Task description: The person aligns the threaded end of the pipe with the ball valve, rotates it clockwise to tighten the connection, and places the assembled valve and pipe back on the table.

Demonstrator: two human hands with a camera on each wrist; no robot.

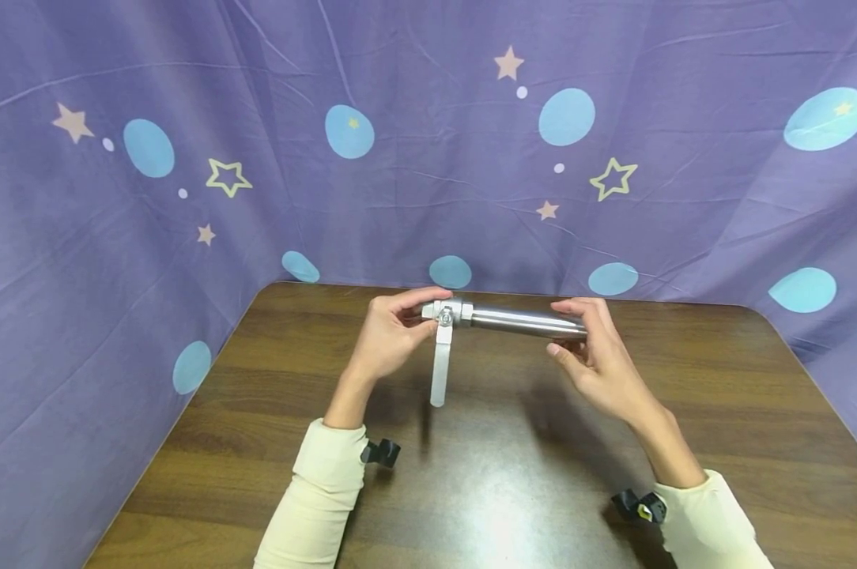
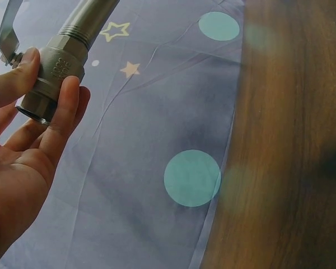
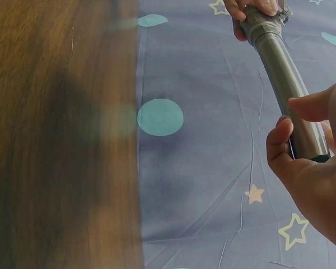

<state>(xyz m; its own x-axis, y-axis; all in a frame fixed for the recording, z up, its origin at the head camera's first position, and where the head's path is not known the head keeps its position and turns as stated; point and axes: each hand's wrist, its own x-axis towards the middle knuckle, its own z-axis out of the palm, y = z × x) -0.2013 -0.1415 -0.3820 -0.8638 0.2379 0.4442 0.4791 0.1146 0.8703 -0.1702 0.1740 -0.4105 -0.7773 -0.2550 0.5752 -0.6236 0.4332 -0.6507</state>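
Observation:
A silver metal ball valve (image 1: 458, 309) and a shiny steel pipe (image 1: 517, 318) are joined end to end, held nearly level above the table. My left hand (image 1: 387, 338) grips the valve body between thumb and fingers at its left end. The valve's flat lever handle (image 1: 439, 375) points down toward me. In the left wrist view, the pipe (image 2: 94, 19) meets the hexagonal neck of the valve (image 2: 55, 70), with thread showing at the joint. My right hand (image 1: 605, 371) curls round the pipe's far right end, with thumb and fingers on opposite sides in the right wrist view.
Below both hands lies a brown wooden table (image 1: 471, 474) with a bright glare spot. A purple curtain (image 1: 428, 190) with stars and blue ovals hangs behind its back edge. Black camera mounts (image 1: 381, 453) sit at the cuffs of the pale sleeves (image 1: 322, 482).

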